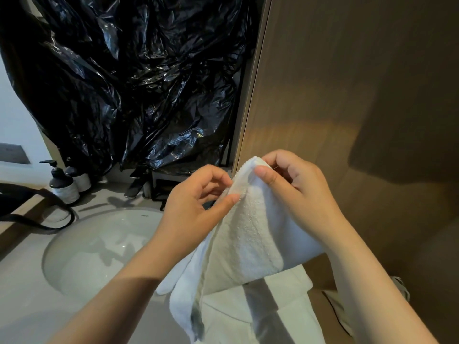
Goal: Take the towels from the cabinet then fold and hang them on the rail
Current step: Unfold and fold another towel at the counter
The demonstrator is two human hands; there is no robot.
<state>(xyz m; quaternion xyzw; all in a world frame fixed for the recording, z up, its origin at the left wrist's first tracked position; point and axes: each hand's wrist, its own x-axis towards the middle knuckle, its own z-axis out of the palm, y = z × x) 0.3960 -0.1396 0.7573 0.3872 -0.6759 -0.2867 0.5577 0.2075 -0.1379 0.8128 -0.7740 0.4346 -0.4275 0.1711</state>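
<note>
Just right of the round white sink basin (99,244), our left hand (198,202) and right hand (298,192) each pinch the white terry towel (248,232) at its top corner; we should square its edges before creasing.

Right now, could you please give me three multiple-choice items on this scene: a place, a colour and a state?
1. Where does the sink lie relative to the towel? A) left B) right C) above
2. What colour is the towel? A) blue B) white C) red
3. How is the towel held? A) lying on the counter B) by one hand C) pinched by both hands

A: the sink shows lower left of the towel. B: its terry is white. C: the left hand and right hand pinch its top edge.
</note>
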